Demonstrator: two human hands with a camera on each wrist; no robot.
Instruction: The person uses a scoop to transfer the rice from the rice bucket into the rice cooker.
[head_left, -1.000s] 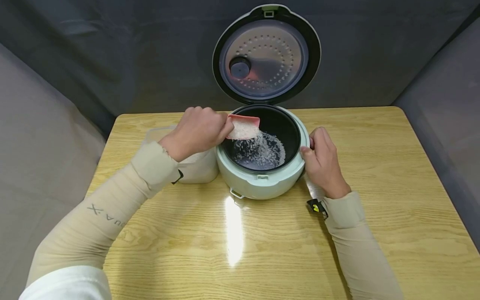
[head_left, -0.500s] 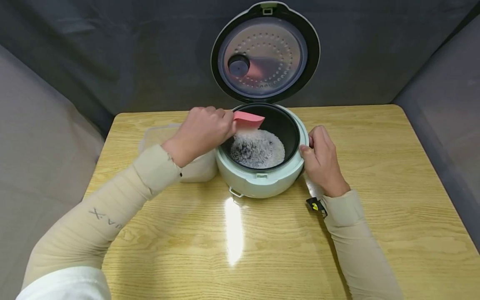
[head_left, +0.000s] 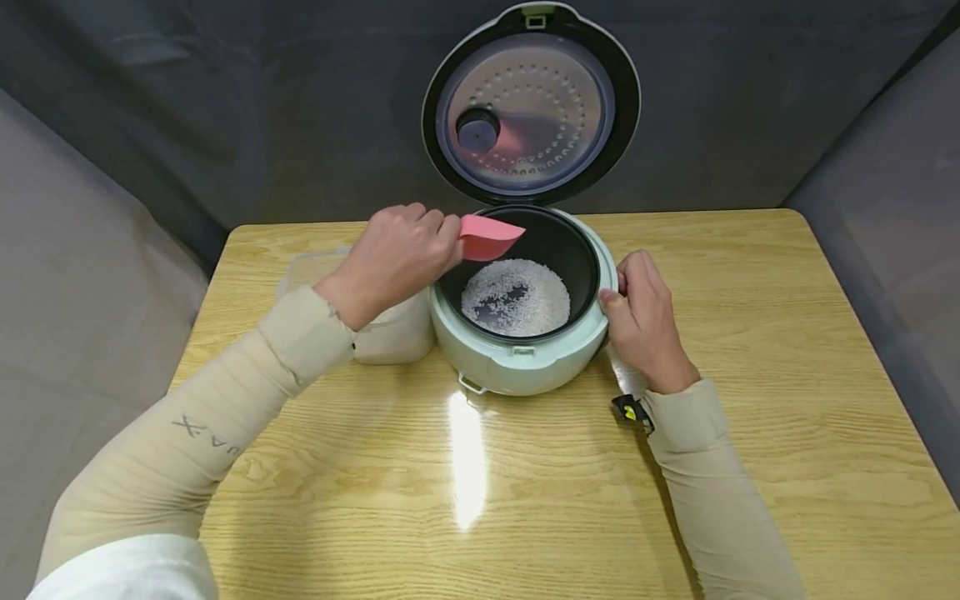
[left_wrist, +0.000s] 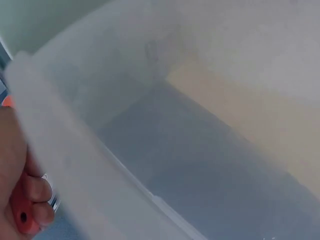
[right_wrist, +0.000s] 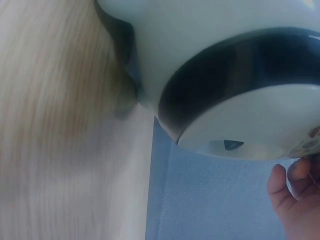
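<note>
My left hand (head_left: 401, 260) grips a pink scoop (head_left: 489, 238) by its handle, tipped over the left rim of the rice cooker (head_left: 517, 377). Red in the left wrist view, the scoop's handle (left_wrist: 21, 210) has fingers curled round it. White rice (head_left: 546, 307) covers most of the bottom of the dark inner pot (head_left: 573, 250), with a bare patch showing near the middle. At the cooker's right side, my right hand (head_left: 648, 325) holds on with the thumb at the rim. Its fingertips show against the pale cooker wall (right_wrist: 250, 117) in the right wrist view.
A translucent plastic container (head_left: 397, 340) with rice stands close against the cooker's left, partly under my left arm. The cooker's round lid (head_left: 558, 92) stands raised at the back. All rests on a wooden table (head_left: 540, 508), backed by a dark cloth (head_left: 315, 108).
The scoop has tipped from level with rice in it to bottom up, and its stream of rice has stopped. More rice now lies in the pot. The right hand keeps its hold.
</note>
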